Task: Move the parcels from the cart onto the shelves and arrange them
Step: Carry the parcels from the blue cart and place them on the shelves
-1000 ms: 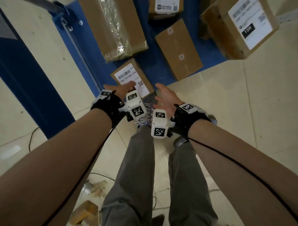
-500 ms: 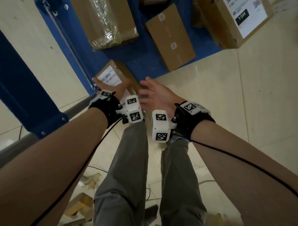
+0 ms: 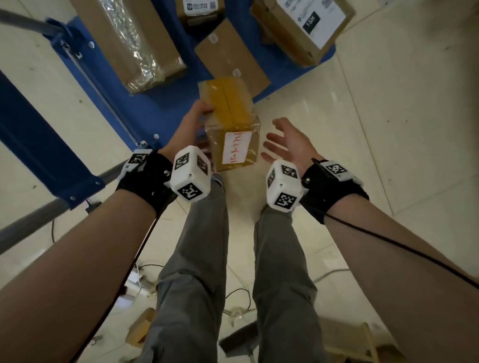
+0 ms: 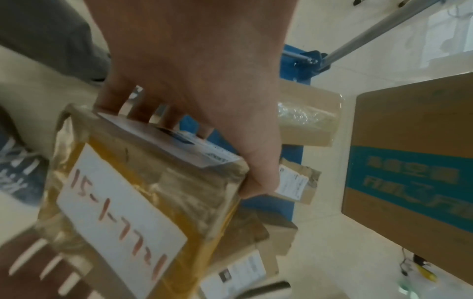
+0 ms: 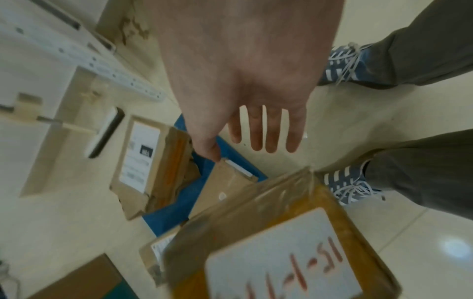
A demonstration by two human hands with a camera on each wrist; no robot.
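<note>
A small brown parcel [image 3: 231, 124] wrapped in yellow tape, with a white label in red handwriting, hangs in the air in front of the blue cart [image 3: 158, 102]. My left hand [image 3: 192, 123] grips its left side, thumb on one face and fingers on the opposite one; the left wrist view shows the parcel [image 4: 143, 202] held in my left hand [image 4: 204, 113]. My right hand [image 3: 286, 143] is open, palm facing the parcel, a short gap to its right and not touching. In the right wrist view my right hand [image 5: 256, 129] has straight fingers above the parcel [image 5: 276, 242].
On the cart lie a long parcel with shiny wrap [image 3: 133, 43], a flat brown one [image 3: 230, 58], a labelled one [image 3: 200, 7] at the top and a big labelled box [image 3: 302, 22] at the right corner. The cart's handle bar [image 3: 28, 218] runs on the left. Cables and scraps lie by my legs.
My left hand has lifted the small parcel off the cart and turned it, so the handwritten label now faces me. My right hand has drawn back to the right, open.
</note>
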